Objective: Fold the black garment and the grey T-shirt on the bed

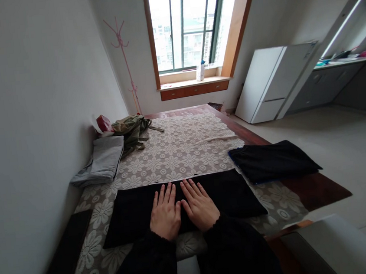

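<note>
Both the left hand [165,213] and right hand [199,205] lie open, fingers spread, grasping nothing, pressing the folded black cloth [234,192] flat on the desk [184,147], probably to smooth it.

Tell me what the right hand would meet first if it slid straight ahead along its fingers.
The right hand lies flat on the black cloth, fingers toward the window. It would probably cross the cloth's far edge onto the bare lace tablecloth; nothing else shows in that line.

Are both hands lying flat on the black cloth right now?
Yes, the left hand and right hand lie flat, side by side, on the black cloth.
</note>
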A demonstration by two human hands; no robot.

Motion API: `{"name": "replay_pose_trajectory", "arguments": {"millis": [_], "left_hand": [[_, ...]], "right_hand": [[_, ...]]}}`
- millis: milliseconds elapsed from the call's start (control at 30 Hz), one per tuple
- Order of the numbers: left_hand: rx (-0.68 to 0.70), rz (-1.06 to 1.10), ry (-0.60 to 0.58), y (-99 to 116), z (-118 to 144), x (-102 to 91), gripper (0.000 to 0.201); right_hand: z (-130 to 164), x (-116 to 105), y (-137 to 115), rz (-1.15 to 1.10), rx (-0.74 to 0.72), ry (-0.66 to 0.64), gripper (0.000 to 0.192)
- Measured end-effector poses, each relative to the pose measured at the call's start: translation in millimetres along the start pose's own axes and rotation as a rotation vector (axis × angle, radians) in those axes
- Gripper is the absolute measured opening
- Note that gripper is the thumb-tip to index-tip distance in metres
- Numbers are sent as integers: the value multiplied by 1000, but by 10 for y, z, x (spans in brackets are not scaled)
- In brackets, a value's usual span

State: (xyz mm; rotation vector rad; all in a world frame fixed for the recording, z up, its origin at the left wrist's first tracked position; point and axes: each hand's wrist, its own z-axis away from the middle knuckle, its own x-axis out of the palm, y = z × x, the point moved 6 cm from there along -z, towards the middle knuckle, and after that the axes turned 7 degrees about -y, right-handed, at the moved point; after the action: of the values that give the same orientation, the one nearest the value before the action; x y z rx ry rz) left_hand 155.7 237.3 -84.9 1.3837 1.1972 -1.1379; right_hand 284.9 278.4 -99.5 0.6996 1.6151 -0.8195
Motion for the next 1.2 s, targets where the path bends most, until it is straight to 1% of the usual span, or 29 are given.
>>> {"name": "replay_pose_trajectory", "arguments": {"millis": [67,200,233,300,467,633,700,967,1067,1200], "left_hand": [[20,-18,-16,-220,82,-37,57],[-16,-72,17,-793,294,-120,58],[-26,-83,23,-903,335,-132,57],[-49,-96,31,-1048,392,-147,57],[-76,-100,55,-1139,453,-160,58],[-125,-74,63,-1272,517,-132,60],[-139,-65,65,-1298,532,-122,60],[-161,-11,49,-1287,527,-114,60],[-170,-1,27,-1303,529,-114,60],[-172,6,-4,-1346,536,-114,59]], "right_hand": [[78,-40,203,19,1,-10,58],[288,-141,758,80,47,13,56],[330,-160,867,93,47,23,56],[387,-183,1011,112,36,46,56],[465,-198,1156,150,11,99,60],[592,-203,1410,184,67,136,61],[618,-196,1463,185,73,140,61],[610,-213,1430,167,68,145,62],[626,-208,1459,145,57,139,63],[651,-181,1534,127,65,160,70]]}}
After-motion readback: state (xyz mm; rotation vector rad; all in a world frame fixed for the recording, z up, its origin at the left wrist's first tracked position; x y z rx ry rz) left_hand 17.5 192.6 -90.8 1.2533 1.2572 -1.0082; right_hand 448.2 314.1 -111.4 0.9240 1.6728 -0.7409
